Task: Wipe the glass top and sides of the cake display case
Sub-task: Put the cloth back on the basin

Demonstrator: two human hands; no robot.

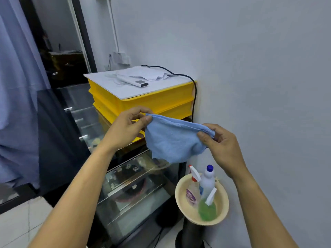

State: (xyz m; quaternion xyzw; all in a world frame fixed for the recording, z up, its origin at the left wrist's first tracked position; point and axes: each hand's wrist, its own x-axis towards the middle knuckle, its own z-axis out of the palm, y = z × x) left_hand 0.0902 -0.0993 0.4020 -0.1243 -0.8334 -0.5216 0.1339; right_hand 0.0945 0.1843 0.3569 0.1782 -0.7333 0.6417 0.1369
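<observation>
Above the display case [136,178], left hand [129,126] and right hand [220,145] pinch a blue cloth [172,140]; bottle labels unreadable.

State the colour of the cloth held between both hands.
Light blue cloth, plain, clearest in the head view.

Both bare forearms reach forward. The left hand [129,125] pinches shut (thumb against fingers); the right hand [221,143], lower, closes its grip the same way, palm inward.

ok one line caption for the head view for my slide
Both hands, left hand and right hand, stretch a blue cloth above the glass display case, beside a basin of bottles.
</observation>
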